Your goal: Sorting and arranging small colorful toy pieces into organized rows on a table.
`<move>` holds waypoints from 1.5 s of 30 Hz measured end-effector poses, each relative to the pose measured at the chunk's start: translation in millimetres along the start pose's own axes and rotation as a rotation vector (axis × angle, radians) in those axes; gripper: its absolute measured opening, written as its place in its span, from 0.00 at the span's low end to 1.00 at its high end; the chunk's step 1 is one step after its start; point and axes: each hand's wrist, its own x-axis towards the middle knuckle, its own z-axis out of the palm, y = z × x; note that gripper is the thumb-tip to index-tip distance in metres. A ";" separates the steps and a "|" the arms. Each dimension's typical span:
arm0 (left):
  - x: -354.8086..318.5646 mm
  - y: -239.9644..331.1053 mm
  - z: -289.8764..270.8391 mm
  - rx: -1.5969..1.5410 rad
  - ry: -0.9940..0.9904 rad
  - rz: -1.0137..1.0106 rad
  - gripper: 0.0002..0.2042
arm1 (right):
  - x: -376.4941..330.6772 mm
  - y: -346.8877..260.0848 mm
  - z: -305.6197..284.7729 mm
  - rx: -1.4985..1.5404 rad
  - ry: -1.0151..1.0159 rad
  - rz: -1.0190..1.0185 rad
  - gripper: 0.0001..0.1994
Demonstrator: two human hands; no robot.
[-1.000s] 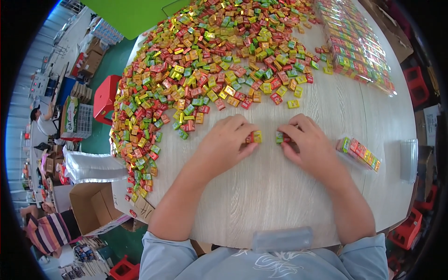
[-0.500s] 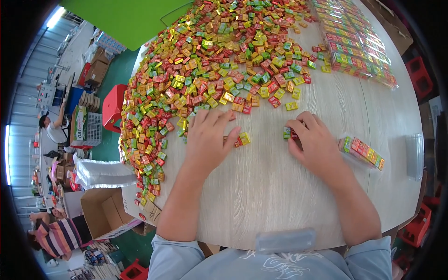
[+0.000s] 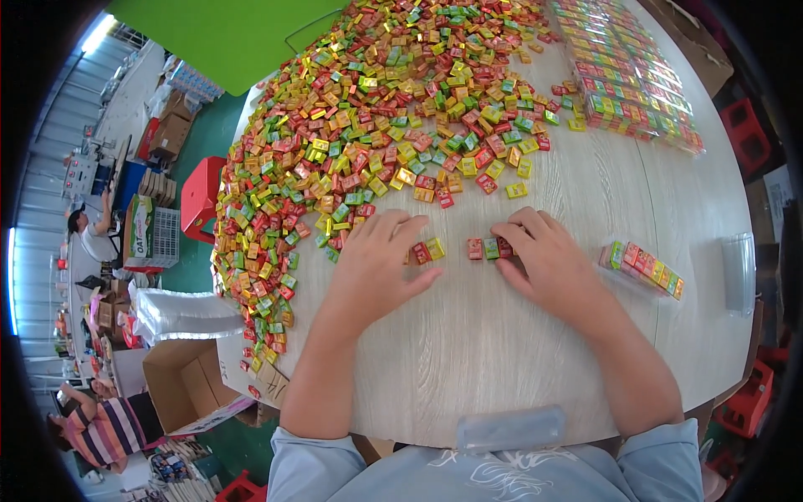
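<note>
My left hand [image 3: 375, 261] rests on the table with thumb and fingers apart, beside a short row of small box-shaped packs [image 3: 428, 250], yellow and red. To its right, my right hand [image 3: 550, 261] has its fingers and thumb closed around the right end of another row of small packs [image 3: 488, 248]. A red and a green pack show at this row's left end; my fingers partly hide the rest. Beyond both hands spreads a big heap of loose packs [image 3: 368, 125] in red, yellow, green and orange. A clear plastic box [image 3: 642, 269] with a multicoloured row of packs stands right of my right hand.
Stacked filled clear boxes [image 3: 636, 84] stand at the far right. Empty clear trays lie at the right edge [image 3: 739, 274] and near edge [image 3: 512, 428]. Left of the table are stacked clear trays [image 3: 184, 311], a cardboard box [image 3: 191, 381], a red stool [image 3: 202, 198] and two people.
My right hand has shifted left with its row, whose left end now shows a red pack. My left thumb has spread away from the yellow and red packs. The view has shifted slightly.
</note>
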 end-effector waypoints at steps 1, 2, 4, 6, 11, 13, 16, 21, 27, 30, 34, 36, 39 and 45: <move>-1.4 -4.4 -0.2 -0.027 -0.047 -0.051 0.25 | 0.4 0.4 0.3 0.033 -0.004 0.003 0.19; -1.4 -4.8 0.7 -0.025 -0.045 -0.055 0.25 | 1.0 -0.3 2.3 0.035 -0.005 -0.001 0.19; 0.6 -3.0 3.6 -0.195 -0.148 -0.032 0.22 | 3.5 -3.1 6.3 0.064 0.006 -0.030 0.19; 3.0 3.3 13.7 -0.224 -0.140 -0.010 0.21 | 6.0 -5.9 8.7 0.041 -0.002 -0.033 0.19; 9.3 13.8 21.2 -0.250 -0.108 0.026 0.19 | 4.0 -5.3 7.1 0.005 0.003 -0.040 0.18; 10.1 21.3 22.8 -0.178 -0.076 0.030 0.18 | 0.9 -6.8 8.9 -0.001 0.024 -0.038 0.17; 5.8 24.6 31.8 -0.139 -0.026 -0.007 0.18 | -0.4 -2.2 18.7 0.001 0.055 -0.067 0.17; -3.9 42.4 5.6 -0.135 0.031 -0.041 0.16 | -3.9 -19.9 3.9 -0.066 0.117 -0.143 0.15; -69.4 124.1 -56.7 -0.116 0.166 0.023 0.15 | -78.3 -107.7 -65.1 -0.034 0.093 -0.155 0.16; -117.0 159.8 -45.8 -0.167 0.158 0.018 0.16 | -133.1 -128.6 -66.3 -0.004 0.023 -0.096 0.16; -141.7 182.7 -11.3 -0.218 0.196 0.038 0.18 | -178.2 -129.8 -56.9 0.030 -0.032 0.027 0.16; -147.7 185.5 6.1 -0.204 0.173 0.050 0.19 | -192.0 -124.8 -47.7 0.025 -0.017 0.040 0.16; -159.0 186.4 21.3 -0.161 0.111 0.056 0.21 | -205.2 -119.3 -32.3 0.004 0.020 0.048 0.18; -203.5 194.7 36.2 -0.024 0.122 0.013 0.29 | -230.9 -107.3 -9.4 -0.052 0.137 -0.008 0.22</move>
